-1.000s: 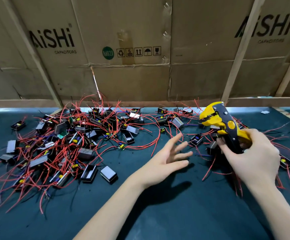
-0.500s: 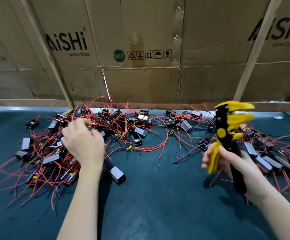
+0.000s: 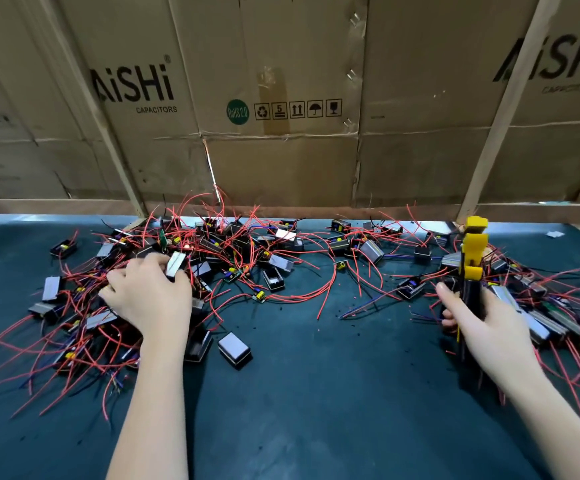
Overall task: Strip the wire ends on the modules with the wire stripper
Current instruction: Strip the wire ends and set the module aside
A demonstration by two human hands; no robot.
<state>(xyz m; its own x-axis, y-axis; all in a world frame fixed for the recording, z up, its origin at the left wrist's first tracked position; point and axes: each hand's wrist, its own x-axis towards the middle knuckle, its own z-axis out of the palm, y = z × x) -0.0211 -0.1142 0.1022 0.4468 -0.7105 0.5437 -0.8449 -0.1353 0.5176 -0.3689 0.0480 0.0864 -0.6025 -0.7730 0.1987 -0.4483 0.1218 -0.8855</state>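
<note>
Yellow and black in our right hand (image 3: 482,327): the wire stripper (image 3: 471,268) stands upright, head up, handles wrapped tight in our grip, thumb along its left side. Over on the other side our left hand (image 3: 146,296) sits low in the big tangle, fingers curled down, pinching one silver-faced module (image 3: 175,264) at its fingertips. Around that hand we see the main pile of modules (image 3: 212,251), small black cases with red wires (image 3: 326,289) looping out across the dark green bench (image 3: 316,410). One module (image 3: 234,348) lies apart, just right of our left forearm. A second, smaller heap (image 3: 541,313) lies behind and to the right of the stripper. Beyond the bench, flattened cardboard boxes (image 3: 281,150) printed AiSHi form the back wall, braced by pale wooden battens (image 3: 500,126).
</note>
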